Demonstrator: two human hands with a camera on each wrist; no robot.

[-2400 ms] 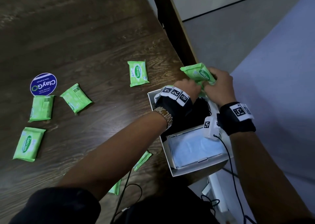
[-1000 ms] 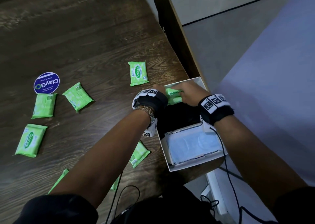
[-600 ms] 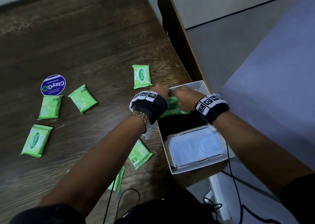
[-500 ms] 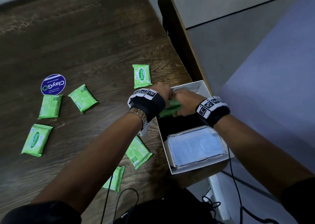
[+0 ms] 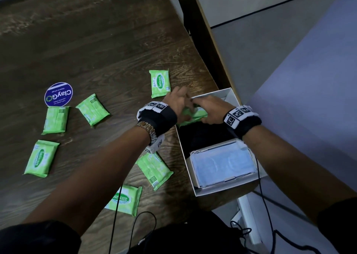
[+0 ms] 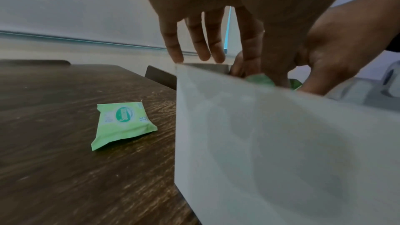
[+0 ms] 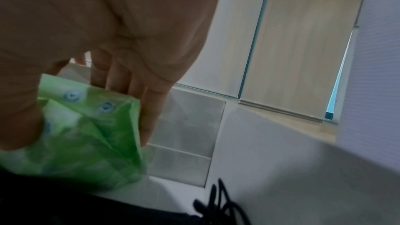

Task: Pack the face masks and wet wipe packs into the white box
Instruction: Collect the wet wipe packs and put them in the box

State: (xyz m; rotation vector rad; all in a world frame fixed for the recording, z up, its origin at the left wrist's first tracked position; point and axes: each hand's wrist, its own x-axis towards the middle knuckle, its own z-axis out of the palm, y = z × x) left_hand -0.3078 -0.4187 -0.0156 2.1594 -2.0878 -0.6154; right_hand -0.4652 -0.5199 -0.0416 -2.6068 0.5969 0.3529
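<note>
We reach both forearms over the table [image 5: 96, 41] to the far end of the white box [image 5: 230, 96]. Our right hand [image 5: 211, 111] grips a green wipe pack [image 5: 193, 114] there, thumb pinching it against the fingers. Our left hand [image 5: 176, 103] hangs with fingers straight, tips at the box rim. Blue face masks [image 5: 222, 163] lie in the near end.

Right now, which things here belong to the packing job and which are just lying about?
Job: white box; blue face masks in it; green wet wipe pack held by the right hand, left hand beside; six loose wipe packs, e.g..
Lying about: ClayGo sticker; black cables.
</note>
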